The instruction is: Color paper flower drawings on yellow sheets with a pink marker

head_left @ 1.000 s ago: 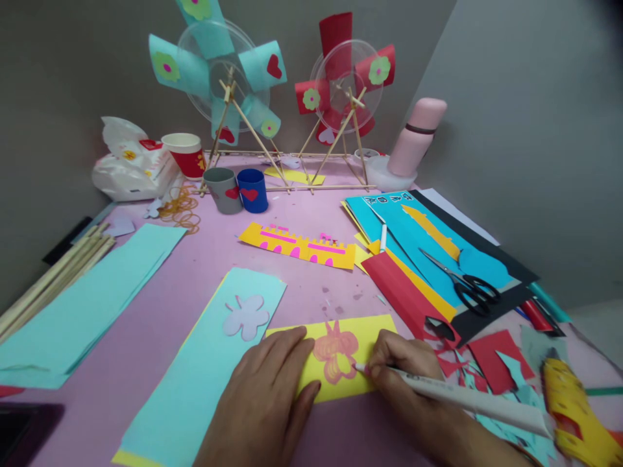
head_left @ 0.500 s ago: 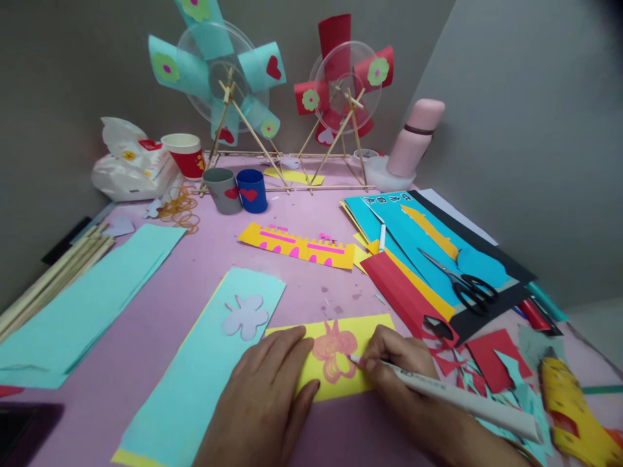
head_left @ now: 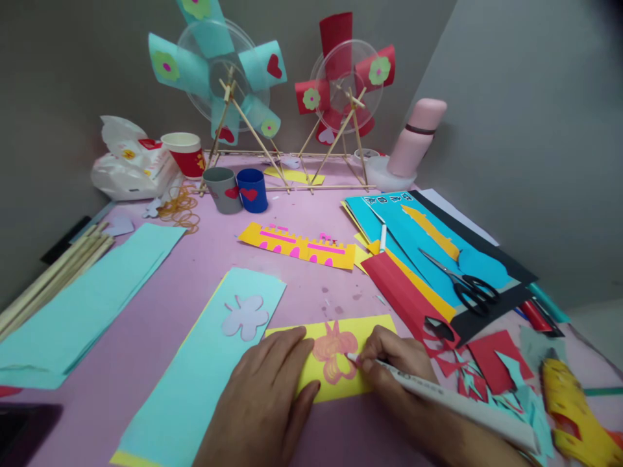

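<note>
A yellow paper card (head_left: 363,381) lies on the table in front of me. My left hand (head_left: 270,376) rests flat on its left side, fingers stretched out. My right hand (head_left: 396,370) pinches a white marker (head_left: 462,405), whose tip touches a pink butterfly drawing (head_left: 335,347) on the card. The butterfly's upper wings are coloured in; part of the lower right wing shows yellow inside its outline. Left of the card, a pale purple butterfly cutout (head_left: 246,318) lies on a light-blue paper strip (head_left: 195,370).
Black scissors (head_left: 462,282) lie on blue sheets (head_left: 389,224) at right, near paper scraps (head_left: 503,363) and a yellow glue gun (head_left: 567,405). Behind stand two paper windmills (head_left: 228,91), paper cups (head_left: 221,190) and a pink bottle (head_left: 416,139). Wooden sticks (head_left: 53,279) lie at left.
The marker tip has shifted slightly left and up on the butterfly's lower right wing, the right hand barely moving. My left hand stays in place on the card.
</note>
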`<move>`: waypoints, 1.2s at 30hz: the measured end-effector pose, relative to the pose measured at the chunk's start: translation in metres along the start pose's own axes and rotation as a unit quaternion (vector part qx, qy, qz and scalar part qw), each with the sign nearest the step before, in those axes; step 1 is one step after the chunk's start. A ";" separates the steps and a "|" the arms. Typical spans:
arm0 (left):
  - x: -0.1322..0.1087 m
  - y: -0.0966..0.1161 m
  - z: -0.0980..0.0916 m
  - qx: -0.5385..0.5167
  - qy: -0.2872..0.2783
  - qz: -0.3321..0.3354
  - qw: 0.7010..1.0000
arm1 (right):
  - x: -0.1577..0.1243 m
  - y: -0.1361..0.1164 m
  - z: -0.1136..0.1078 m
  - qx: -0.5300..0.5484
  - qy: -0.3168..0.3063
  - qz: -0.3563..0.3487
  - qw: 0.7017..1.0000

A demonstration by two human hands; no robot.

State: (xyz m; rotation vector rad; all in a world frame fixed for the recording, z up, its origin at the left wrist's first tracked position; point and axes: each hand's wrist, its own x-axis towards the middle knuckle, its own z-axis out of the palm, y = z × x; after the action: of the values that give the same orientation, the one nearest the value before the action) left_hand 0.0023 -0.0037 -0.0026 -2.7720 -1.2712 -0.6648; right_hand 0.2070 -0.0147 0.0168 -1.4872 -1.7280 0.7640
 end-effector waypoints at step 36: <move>0.001 0.000 0.001 -0.013 0.006 -0.002 1.000 | -0.007 0.007 -0.005 0.011 -0.066 -0.084 0.994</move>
State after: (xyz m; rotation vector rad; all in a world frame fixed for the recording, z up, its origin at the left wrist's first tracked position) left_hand 0.0033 -0.0029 -0.0027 -2.7824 -1.2754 -0.7024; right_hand 0.2158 -0.0204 0.0129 -1.2827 -1.9096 0.8032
